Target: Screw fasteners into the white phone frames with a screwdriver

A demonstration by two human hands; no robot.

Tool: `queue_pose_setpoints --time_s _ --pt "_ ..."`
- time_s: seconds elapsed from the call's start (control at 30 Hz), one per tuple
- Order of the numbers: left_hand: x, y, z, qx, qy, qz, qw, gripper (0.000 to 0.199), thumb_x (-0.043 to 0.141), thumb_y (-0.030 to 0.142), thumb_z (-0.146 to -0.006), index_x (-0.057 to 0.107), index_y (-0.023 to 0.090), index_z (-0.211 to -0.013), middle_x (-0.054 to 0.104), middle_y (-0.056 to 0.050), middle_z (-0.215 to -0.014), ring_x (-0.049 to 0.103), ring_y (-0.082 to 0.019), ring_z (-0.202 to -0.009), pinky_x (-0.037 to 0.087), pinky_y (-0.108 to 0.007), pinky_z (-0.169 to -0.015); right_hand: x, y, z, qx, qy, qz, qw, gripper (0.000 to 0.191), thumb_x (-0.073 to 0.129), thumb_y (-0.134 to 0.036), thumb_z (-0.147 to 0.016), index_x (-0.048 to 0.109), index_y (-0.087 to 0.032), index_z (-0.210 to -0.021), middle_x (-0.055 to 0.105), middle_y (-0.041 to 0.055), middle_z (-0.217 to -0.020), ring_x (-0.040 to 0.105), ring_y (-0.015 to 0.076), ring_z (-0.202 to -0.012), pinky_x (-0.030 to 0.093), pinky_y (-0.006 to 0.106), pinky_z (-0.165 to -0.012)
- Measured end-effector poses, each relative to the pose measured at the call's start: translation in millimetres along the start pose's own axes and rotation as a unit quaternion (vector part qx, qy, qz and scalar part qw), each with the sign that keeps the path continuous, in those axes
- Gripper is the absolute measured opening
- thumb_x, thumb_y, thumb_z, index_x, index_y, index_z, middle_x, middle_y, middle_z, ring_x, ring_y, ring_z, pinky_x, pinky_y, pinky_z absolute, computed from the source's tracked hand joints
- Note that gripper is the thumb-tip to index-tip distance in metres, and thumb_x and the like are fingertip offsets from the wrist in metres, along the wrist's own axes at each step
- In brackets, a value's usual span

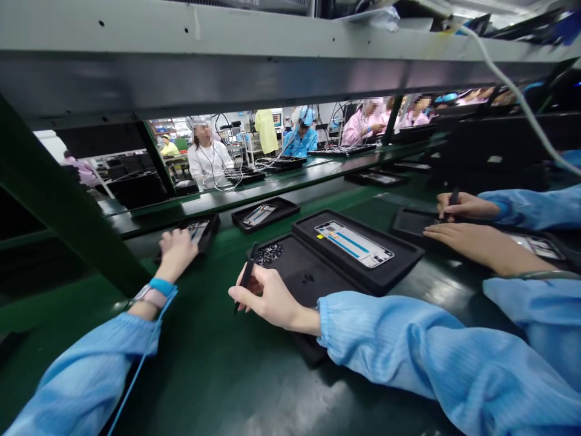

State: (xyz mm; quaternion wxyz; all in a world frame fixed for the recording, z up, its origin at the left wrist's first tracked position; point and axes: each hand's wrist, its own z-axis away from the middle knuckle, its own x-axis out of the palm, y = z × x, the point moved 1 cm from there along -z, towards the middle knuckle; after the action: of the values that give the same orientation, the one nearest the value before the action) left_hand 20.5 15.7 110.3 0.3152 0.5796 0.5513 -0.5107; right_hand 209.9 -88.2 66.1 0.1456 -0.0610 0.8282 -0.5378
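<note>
My left hand (pixel 178 251) reaches out to a black tray (pixel 211 229) at the left, its fingers closed over the near side; part of a phone frame shows inside. In my right hand (pixel 276 298) are slim black tweezers (pixel 247 272), held like a pen, with the tip pointing down. This hand is over the left edge of a larger black tray (pixel 295 257), which holds a pile of small dark parts (pixel 269 255) and a few loose black pieces (pixel 308 278). Partly overlapping that tray, another black tray (pixel 399 257) carries a white phone frame (pixel 354 243) with blue strips.
A co-worker's hands (pixel 472 236) work with a black tool over a tray (pixel 411 223) on the right. Another tray (pixel 284 208) with a phone frame lies farther back on the green bench (pixel 190 363). A metal shelf (pixel 227 79) crosses overhead; a green post (pixel 86 224) stands left.
</note>
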Motion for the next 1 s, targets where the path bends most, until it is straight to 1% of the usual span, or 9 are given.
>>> queue_pose_setpoints --time_s 0.07,0.13,0.23,0.37,0.47,0.6,0.77,0.87,1.0 --pt "5.9 20.7 -20.8 0.015 0.006 0.01 1.0 0.032 0.049 0.024 -0.083 0.052 0.013 -0.114 0.054 -0.019 -0.112 0.048 -0.037 -0.106 0.042 -0.052 -0.08 -0.5 -1.7 1.4 -0.005 0.002 0.017 1.0 0.022 0.057 -0.035 -0.079 0.048 -0.016 -0.074 0.058 -0.0002 -0.061 0.061 0.0131 -0.056 0.049 0.023 -0.053" --pt "18.5 42.9 -40.1 0.04 0.004 0.021 0.999 0.035 0.051 0.03 -0.086 0.049 0.017 -0.119 0.05 -0.012 -0.121 0.049 -0.028 -0.107 0.043 -0.048 -0.086 -1.4 -2.4 3.0 -0.016 0.002 0.043 0.999 0.021 0.057 -0.035 -0.078 0.05 -0.016 -0.074 0.058 0.0006 -0.063 0.06 0.0129 -0.058 0.049 0.024 -0.055" --pt "42.2 67.9 -63.0 0.08 -0.006 0.033 0.996 0.037 0.052 0.032 -0.087 0.047 0.017 -0.12 0.048 -0.01 -0.124 0.052 -0.023 -0.106 0.045 -0.045 -0.087 -2.3 -3.9 5.1 -0.041 0.0 0.074 0.996 0.019 0.058 -0.033 -0.077 0.052 -0.016 -0.074 0.059 0.0015 -0.067 0.058 0.0126 -0.06 0.047 0.023 -0.056" --pt "62.8 76.1 -81.2 0.122 -0.017 0.031 0.992 0.034 0.053 0.031 -0.087 0.05 0.016 -0.118 0.052 -0.009 -0.12 0.054 -0.023 -0.103 0.047 -0.044 -0.085 -2.1 -6.9 6.7 -0.056 -0.002 0.073 0.996 0.018 0.059 -0.031 -0.076 0.052 -0.016 -0.072 0.056 0.0 -0.065 0.053 0.0108 -0.057 0.044 0.022 -0.055" --pt "63.1 68.3 -84.9 0.158 -0.026 0.018 0.987 0.031 0.053 0.031 -0.087 0.052 0.015 -0.114 0.053 -0.009 -0.117 0.053 -0.023 -0.103 0.046 -0.045 -0.086 -1.6 -8.7 7.9 -0.055 -0.001 0.072 0.996 0.017 0.059 -0.03 -0.076 0.052 -0.016 -0.071 0.054 -0.0011 -0.062 0.051 0.0098 -0.056 0.042 0.022 -0.054" --pt "45.4 52.3 -70.1 0.213 -0.044 0.012 0.976 0.023 0.05 0.022 -0.086 0.053 0.017 -0.108 0.054 -0.008 -0.114 0.048 -0.025 -0.101 0.041 -0.043 -0.083 -1.1 -10.7 9.3 -0.056 -0.001 0.069 0.996 0.017 0.06 -0.031 -0.075 0.051 -0.016 -0.07 0.054 -0.0015 -0.061 0.051 0.0098 -0.054 0.042 0.021 -0.052" --pt "12.8 46.3 -27.8 0.269 -0.038 0.01 0.962 0.016 0.044 0.017 -0.085 0.053 0.018 -0.099 0.056 -0.011 -0.106 0.043 -0.028 -0.097 0.033 -0.042 -0.079 -4.2 -18.0 11.1 -0.095 0.027 0.076 0.992 0.016 0.058 -0.029 -0.076 0.051 -0.017 -0.068 0.055 -0.001 -0.059 0.052 0.01 -0.052 0.044 0.022 -0.051" --pt "-1.7 50.8 -1.3 0.285 -0.021 0.003 0.958 0.013 0.041 0.016 -0.085 0.052 0.017 -0.092 0.056 -0.012 -0.099 0.043 -0.028 -0.094 0.031 -0.043 -0.079 -14.0 -34.9 9.2 -0.147 0.08 0.103 0.98 0.02 0.056 -0.032 -0.078 0.051 -0.018 -0.064 0.056 0.0002 -0.059 0.053 0.0109 -0.053 0.046 0.024 -0.052" --pt "-29.0 56.1 38.5 0.315 0.017 0.023 0.949 0.01 0.041 0.015 -0.085 0.05 0.017 -0.085 0.055 -0.009 -0.087 0.047 -0.025 -0.084 0.032 -0.04 -0.074 -40.0 -69.3 1.4 -0.207 0.18 0.117 0.954 0.034 0.045 -0.045 -0.085 0.05 -0.019 -0.064 0.055 0.0001 -0.06 0.055 0.0113 -0.054 0.047 0.025 -0.054"
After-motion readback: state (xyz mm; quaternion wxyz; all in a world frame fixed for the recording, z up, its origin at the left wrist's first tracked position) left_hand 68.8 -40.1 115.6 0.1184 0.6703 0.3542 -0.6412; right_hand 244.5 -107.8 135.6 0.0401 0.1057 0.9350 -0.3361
